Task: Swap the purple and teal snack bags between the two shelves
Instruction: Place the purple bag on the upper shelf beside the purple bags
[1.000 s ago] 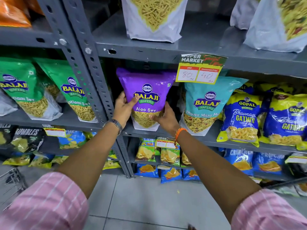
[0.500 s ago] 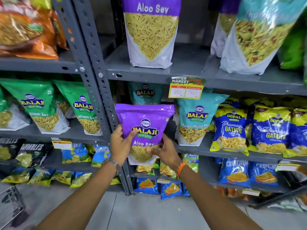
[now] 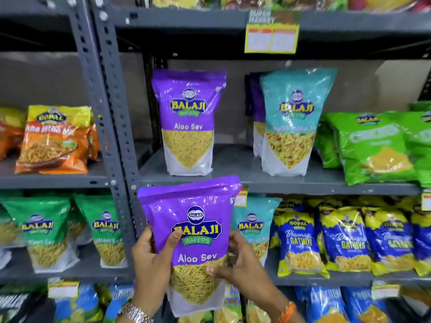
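Head view, left to right: orange snack packs (image 3: 52, 145) sit on the neighbouring rack's upper shelf, their far-left ones cut off by the frame edge, with green Balaji bags (image 3: 39, 231) on the shelf below. The left hand (image 3: 151, 262) wraps the left edge of a purple bag (image 3: 193, 231), thumb across its front near the logo; a metal watch (image 3: 135, 313) shows at the wrist, and the forearm is out of frame. The bag is held upright, long axis vertical, sealed top up, glossy purple above a window of yellow sev, printed "Balaji Wafers, Aloo Sev". It hangs in front of the grey shelf edge (image 3: 303, 185), off any shelf. The right hand (image 3: 242, 264) clasps its right edge and lower front, fingertips blurred. Behind and above, a second purple bag (image 3: 189, 122) stands on the upper shelf. Right of it stands a teal bag (image 3: 293, 122), hiding most of what looks like another purple pack. A lower teal bag (image 3: 251, 229) is half covered by the held one. Blue Gopal packs (image 3: 338, 241) fill the right; price tags are too blurred to read
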Motion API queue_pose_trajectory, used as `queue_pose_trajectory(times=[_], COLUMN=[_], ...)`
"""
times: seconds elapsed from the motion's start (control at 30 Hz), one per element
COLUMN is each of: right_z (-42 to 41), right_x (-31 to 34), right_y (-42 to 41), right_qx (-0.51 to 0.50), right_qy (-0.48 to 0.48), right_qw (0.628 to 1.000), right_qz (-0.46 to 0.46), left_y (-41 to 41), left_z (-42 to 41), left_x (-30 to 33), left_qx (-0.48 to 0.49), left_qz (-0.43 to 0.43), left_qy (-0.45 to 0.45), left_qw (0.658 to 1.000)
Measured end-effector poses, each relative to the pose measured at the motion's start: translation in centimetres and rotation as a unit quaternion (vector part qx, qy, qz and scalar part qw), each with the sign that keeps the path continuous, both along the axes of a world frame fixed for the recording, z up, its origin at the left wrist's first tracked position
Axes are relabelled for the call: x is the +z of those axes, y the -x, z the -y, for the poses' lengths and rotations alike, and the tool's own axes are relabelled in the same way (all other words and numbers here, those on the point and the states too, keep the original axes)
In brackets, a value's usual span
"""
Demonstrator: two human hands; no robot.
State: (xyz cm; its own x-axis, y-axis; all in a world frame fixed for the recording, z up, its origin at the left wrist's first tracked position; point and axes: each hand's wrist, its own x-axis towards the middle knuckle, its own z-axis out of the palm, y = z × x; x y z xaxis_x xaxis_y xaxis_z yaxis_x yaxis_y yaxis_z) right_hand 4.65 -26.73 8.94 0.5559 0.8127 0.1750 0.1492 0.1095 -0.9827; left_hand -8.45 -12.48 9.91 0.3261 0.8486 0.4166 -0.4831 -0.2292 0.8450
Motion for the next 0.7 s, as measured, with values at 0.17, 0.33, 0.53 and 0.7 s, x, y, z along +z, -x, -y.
queue_pose_trajectory(times=[0.17,0.33,0.53,0.7], right_z=[1.8,1.7,-0.3,-2.8], right_x=[6.9,14.0,19.8,20.4], right_y=[-2.8,-6.1,-10.4,-13.8], right_qx=[-0.066,-0.077,-0.061,-0.042], right_qy=[-0.059,-0.132,-0.162,-0.168], right_qw=[0.995,0.988,0.985,0.983], right_qz=[0.038,0.033,0.011,-0.055], left_y=[-3.2,-7.8,-12.7,-16.2], left_z=[1.9,2.0,0.6,0.3], left_x=[7.8,15.2,20.8,21.7], left_qx=[-0.025,-0.013,0.034,0.123], left_qz=[0.080,0.145,0.111,0.056], left_qy=[-0.026,-0.048,-0.052,-0.068], left_qw=[0.996,0.988,0.992,0.988])
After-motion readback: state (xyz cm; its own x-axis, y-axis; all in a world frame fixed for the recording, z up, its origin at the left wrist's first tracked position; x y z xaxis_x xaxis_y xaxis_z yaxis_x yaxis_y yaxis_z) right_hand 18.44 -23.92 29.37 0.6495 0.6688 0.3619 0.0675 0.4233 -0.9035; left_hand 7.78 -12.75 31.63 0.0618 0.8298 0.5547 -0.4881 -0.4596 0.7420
